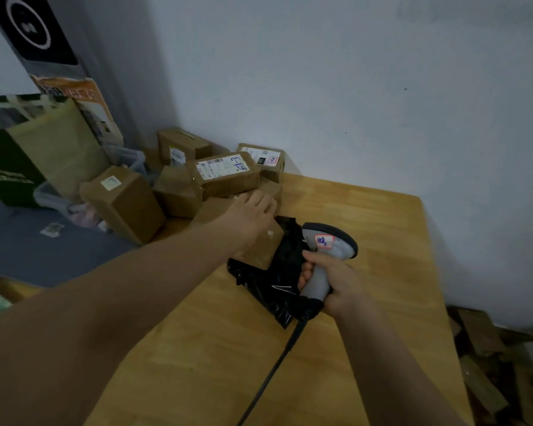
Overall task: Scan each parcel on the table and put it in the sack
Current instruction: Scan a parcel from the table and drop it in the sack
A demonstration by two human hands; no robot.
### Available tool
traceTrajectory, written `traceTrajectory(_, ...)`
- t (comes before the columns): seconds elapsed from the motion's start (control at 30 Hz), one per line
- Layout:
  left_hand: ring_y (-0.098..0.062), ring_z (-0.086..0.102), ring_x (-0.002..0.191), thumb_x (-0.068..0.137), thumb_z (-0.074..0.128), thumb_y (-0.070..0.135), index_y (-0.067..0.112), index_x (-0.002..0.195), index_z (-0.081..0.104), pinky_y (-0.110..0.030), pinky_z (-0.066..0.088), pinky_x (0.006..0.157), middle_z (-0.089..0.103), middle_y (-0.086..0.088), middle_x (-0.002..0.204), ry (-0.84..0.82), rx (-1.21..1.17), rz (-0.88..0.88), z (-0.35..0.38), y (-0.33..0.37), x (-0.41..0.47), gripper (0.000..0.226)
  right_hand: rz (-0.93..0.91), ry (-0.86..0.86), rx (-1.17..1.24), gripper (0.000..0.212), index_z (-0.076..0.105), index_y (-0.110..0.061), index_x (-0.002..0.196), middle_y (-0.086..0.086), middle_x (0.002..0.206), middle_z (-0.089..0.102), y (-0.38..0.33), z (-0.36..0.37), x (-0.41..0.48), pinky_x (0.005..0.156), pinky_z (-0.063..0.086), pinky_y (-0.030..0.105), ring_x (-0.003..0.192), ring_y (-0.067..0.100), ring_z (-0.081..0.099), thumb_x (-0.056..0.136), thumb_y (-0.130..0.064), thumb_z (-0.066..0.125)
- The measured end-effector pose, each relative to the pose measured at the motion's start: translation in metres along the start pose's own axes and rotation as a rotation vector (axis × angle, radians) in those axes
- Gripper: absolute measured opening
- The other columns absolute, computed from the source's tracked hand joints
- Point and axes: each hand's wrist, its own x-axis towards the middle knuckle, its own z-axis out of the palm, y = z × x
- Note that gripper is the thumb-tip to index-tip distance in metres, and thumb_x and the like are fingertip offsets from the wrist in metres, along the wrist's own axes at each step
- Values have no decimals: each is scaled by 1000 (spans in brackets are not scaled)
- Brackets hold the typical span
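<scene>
Head view: brown taped parcel (260,245), blurred.

- A wooden bench (366,229) stands against a plain pale wall (351,87).
- Left of the bench, grey-blue floor (28,256).
- Right of it, possibly stacked cardboard (486,364), blurred.

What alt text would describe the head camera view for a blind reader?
The right hand holds a grey barcode scanner above a black plastic parcel on a wooden table, while the left hand reaches onto stacked cardboard boxes.
</scene>
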Motion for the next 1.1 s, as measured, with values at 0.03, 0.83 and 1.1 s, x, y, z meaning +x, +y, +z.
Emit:
traceTrajectory(0.03, -33, 16, 139, 73, 78, 21, 10, 151, 8, -43, 26, 112, 15, -15, 149, 53, -69, -68, 8, 0, -21, 105, 5, 2, -9, 23, 54, -6, 65, 5, 47, 51, 5, -1, -2, 39, 44, 22, 35, 13, 47, 84, -3, 65)
traceTrajectory(0.83, -34, 8, 144, 74, 66, 67, 19, 153, 8, -49, 23, 113, 5, -15, 155, -67, -1149, -848, 125, 51, -226, 110, -39, 48, -415, 28, 56, -15, 94, 15, 99, 63, 163, 36, -28, 76, 54, 42, 89, 29, 62, 75, -10, 76)
traceTrajectory(1.1, -23, 62, 93, 94, 60, 28, 2, 127, 50, -34, 54, 74, 64, -8, 102, -42, -1724, -1120, 129, 37, -205, 44, -50, 23, -457, 32, 57, -15, 99, 14, 100, 64, 157, 35, -34, 74, 54, 40, 88, 29, 63, 74, -10, 76)
